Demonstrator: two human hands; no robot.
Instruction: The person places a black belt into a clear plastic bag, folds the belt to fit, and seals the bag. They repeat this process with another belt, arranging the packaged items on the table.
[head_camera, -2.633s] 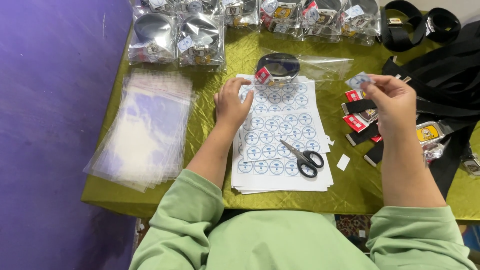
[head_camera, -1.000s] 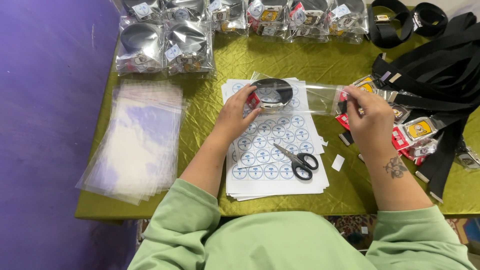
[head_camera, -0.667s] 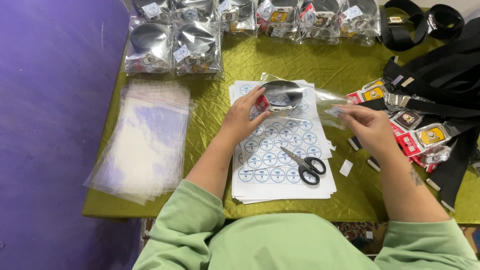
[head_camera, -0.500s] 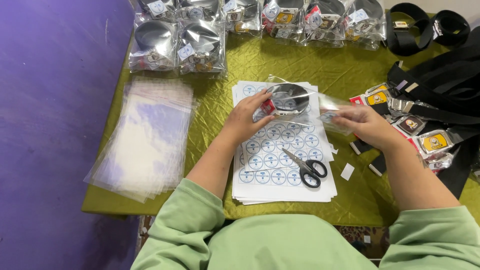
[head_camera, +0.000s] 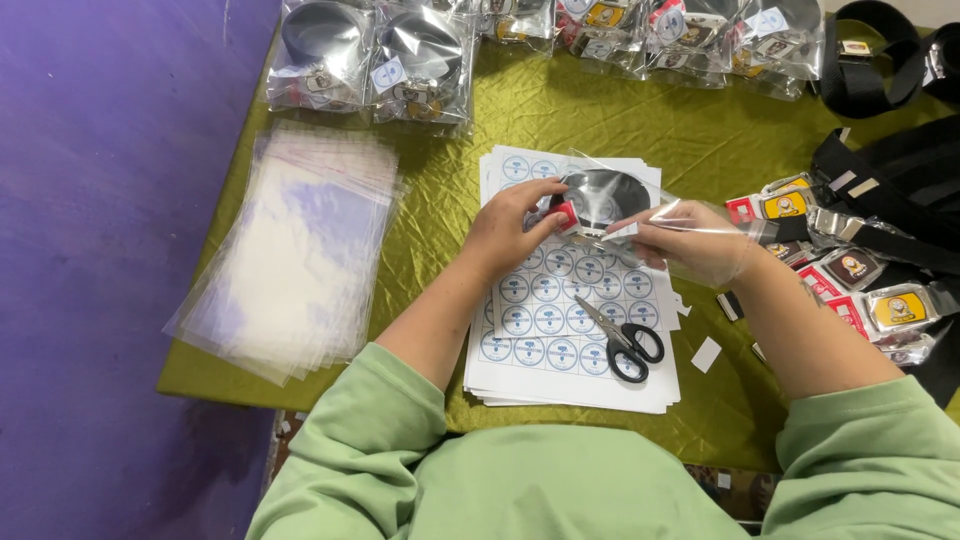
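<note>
Bag (head_camera: 640, 205), clear crinkly plastic w/ round black coil | L hand (head_camera: 505, 235) fingers pinch it | R hand (head_camera: 690, 245) fingers grip its edge

You have a coiled black belt (head_camera: 603, 193) with a red-and-silver buckle (head_camera: 566, 215) lying partly inside a clear plastic bag (head_camera: 672, 225). The coil sits flat, its round shape seen from above, over the far end of the stack of sticker sheets near the middle of the tabletop. The buckle points toward the left side of the coil, and your left hand (head_camera: 508, 232) pinches it there. The bag is thin, glossy and crumpled, its open mouth toward the coil and its body trailing rightward, draped over your right hand (head_camera: 690, 240), which grips the bag's edge beside a small white sticker (head_camera: 621, 232).
</note>
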